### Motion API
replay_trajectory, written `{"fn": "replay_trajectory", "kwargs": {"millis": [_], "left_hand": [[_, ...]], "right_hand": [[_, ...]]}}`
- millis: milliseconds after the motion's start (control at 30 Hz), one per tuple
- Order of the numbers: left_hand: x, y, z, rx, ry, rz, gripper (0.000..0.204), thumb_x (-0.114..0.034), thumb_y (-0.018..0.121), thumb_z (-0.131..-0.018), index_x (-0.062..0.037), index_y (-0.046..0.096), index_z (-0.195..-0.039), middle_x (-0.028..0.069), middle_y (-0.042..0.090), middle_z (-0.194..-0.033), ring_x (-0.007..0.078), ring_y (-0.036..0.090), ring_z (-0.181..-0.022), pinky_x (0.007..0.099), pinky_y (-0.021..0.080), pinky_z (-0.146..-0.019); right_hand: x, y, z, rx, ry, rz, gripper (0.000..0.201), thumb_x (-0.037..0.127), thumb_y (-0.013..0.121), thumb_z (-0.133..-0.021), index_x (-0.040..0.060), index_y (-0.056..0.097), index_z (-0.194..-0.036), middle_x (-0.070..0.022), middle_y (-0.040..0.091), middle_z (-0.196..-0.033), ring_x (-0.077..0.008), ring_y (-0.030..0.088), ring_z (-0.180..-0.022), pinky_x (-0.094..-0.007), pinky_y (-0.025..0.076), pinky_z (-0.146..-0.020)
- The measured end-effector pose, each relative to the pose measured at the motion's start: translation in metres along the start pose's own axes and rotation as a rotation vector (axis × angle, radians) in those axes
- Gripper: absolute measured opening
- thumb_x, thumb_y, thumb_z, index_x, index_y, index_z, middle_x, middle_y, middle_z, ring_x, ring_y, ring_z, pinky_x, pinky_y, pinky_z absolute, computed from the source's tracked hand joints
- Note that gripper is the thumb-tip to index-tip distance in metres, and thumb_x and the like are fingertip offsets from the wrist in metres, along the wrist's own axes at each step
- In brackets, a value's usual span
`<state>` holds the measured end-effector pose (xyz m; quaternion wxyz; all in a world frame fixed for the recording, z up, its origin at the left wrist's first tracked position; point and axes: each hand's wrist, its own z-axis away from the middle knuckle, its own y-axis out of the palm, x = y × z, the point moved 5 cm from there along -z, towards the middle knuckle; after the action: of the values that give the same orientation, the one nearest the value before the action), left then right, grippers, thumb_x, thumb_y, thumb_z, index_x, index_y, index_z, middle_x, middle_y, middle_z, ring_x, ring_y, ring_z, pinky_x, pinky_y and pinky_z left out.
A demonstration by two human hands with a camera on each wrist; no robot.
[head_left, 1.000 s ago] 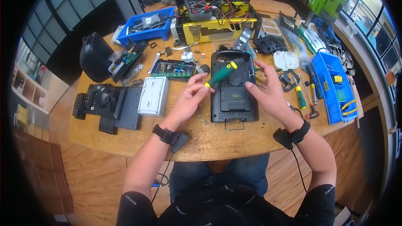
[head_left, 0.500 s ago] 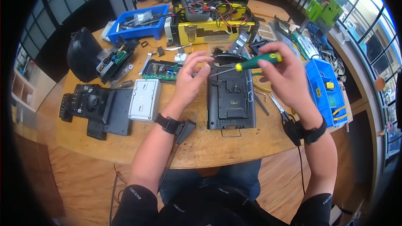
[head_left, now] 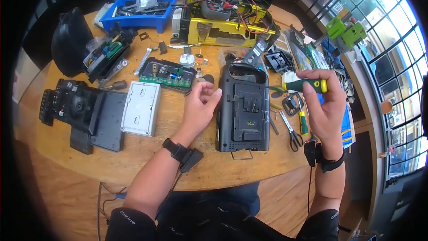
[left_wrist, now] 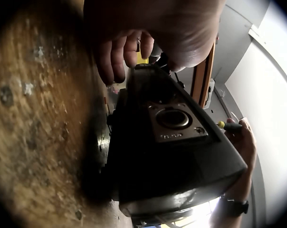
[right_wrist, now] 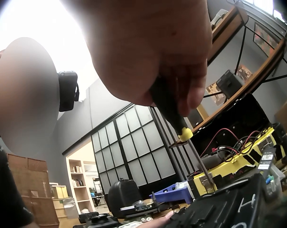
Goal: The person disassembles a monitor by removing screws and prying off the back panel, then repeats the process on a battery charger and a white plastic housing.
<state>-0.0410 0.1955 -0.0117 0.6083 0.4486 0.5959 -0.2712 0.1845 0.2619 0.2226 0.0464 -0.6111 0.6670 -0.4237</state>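
Note:
The right hand (head_left: 327, 107) grips a green and yellow screwdriver (head_left: 305, 85) by its handle, above the table to the right of a black device (head_left: 245, 116). In the right wrist view the screwdriver's shaft (right_wrist: 200, 164) points down toward the device. The left hand (head_left: 201, 107) is beside the device's left edge with relaxed, bent fingers and nothing in it. In the left wrist view the left hand (left_wrist: 153, 28) is at one end of the device, whose side carries a round socket (left_wrist: 173, 118); whether they touch I cannot tell.
A white box (head_left: 141, 108), an opened circuit board housing (head_left: 167, 75) and black equipment (head_left: 107, 114) lie on the left. Scissors (head_left: 290, 129) and another screwdriver (head_left: 303, 123) lie on the right. Behind are a blue tray (head_left: 154, 20) and a yellow toolbox (head_left: 223, 33).
The screwdriver, first at the left hand, is now in the right hand, which has moved right and away from the left hand. The head view has shifted.

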Motion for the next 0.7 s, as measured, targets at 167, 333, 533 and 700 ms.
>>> {"fn": "replay_trajectory", "kwargs": {"millis": [167,333,533,700], "left_hand": [[-0.006,0.0,0.0,0.179,-0.324,0.031,0.055,-0.034,0.072,-0.103,0.0032,0.052,-0.139,0.0102,0.07,-0.105,0.0152,0.07,-0.083,0.0299,0.06,-0.066],[-0.008,-0.005,-0.001,0.319,-0.38,0.076,0.075,-0.04,0.073,-0.102,0.003,0.04,-0.154,0.0093,0.071,-0.107,0.0173,0.072,-0.091,0.0329,0.064,-0.065],[-0.009,-0.003,0.003,0.429,-0.399,0.049,0.083,-0.04,0.075,-0.1,0.0021,0.034,-0.159,0.0063,0.07,-0.105,0.0163,0.071,-0.096,0.0326,0.065,-0.068],[-0.008,-0.004,0.002,0.451,-0.389,0.047,0.085,-0.038,0.077,-0.099,0.0016,0.033,-0.16,0.0056,0.07,-0.106,0.0147,0.071,-0.097,0.0317,0.065,-0.069]], "right_hand": [[0.001,0.003,0.001,0.035,0.059,0.035,0.013,0.0,0.071,-0.094,-0.0003,0.066,-0.106,-0.0092,0.076,-0.097,-0.0164,0.073,-0.087,-0.0275,0.054,-0.08],[-0.004,0.006,0.003,-0.005,0.06,-0.021,0.014,0.0,0.072,-0.093,-0.0004,0.066,-0.106,-0.009,0.076,-0.097,-0.0157,0.073,-0.085,-0.027,0.054,-0.079],[0.003,0.014,0.006,0.025,0.0,0.002,0.014,-0.001,0.073,-0.094,-0.0005,0.066,-0.107,-0.0083,0.075,-0.097,-0.0151,0.072,-0.083,-0.0269,0.053,-0.077],[0.002,0.006,0.001,-0.016,0.04,0.041,0.013,-0.001,0.072,-0.094,-0.0009,0.067,-0.106,-0.0077,0.074,-0.095,-0.0136,0.072,-0.078,-0.0263,0.054,-0.073]]}}
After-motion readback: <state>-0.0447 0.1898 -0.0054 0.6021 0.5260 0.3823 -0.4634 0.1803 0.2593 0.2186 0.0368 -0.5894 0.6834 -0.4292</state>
